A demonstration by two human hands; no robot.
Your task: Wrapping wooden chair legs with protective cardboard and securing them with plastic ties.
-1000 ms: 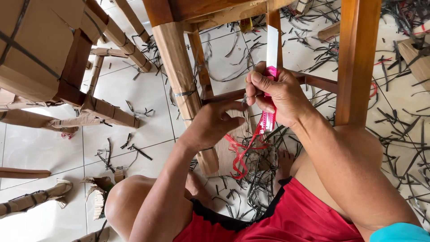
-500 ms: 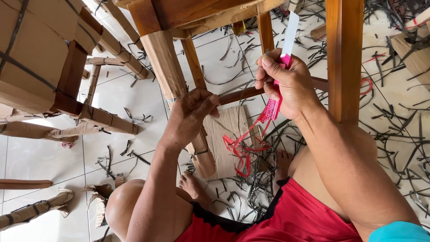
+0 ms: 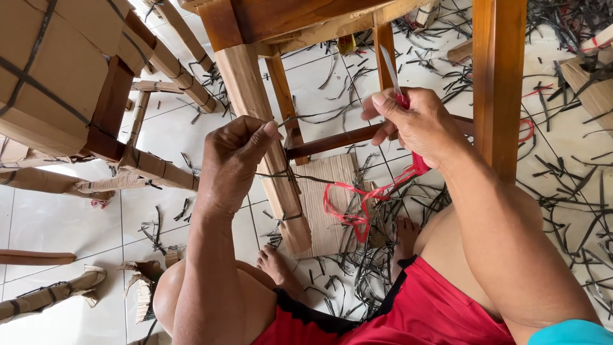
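Fingers of the left hand [image 3: 233,156] pinched shut on a thin black strap [image 3: 287,177] — the strap runs from the fist toward 3 o'clock, across the wooden chair leg [image 3: 258,128]. Right hand [image 3: 418,124] at 3 o'clock of the left, fingers curled tight around a pink-handled utility knife [image 3: 401,101], its pale blade [image 3: 388,64] sticking out at 12 o'clock, slightly tilted. Red plastic string [image 3: 357,198] hangs from under the right hand, looping down toward 7 o'clock over a flat cardboard piece [image 3: 329,191] on the floor. Hands apart, chair leg between them. Dark crossbar [image 3: 332,140] joins the leg just at 3 o'clock of the left fingertips and passes behind the right hand.

Nearest the camera: red shorts [image 3: 408,313], bare knees, toes [image 3: 274,259] by the foot of the leg. Cut black strap scraps [image 3: 568,191] litter the white tile floor [image 3: 179,128] — thickest at 3 o'clock and 1 o'clock. Second chair leg [image 3: 498,83] upright at 2 o'clock. Farther off at 10 o'clock, another chair wrapped in cardboard [image 3: 51,70] with black straps around it; wrapped legs lie at 8 o'clock.
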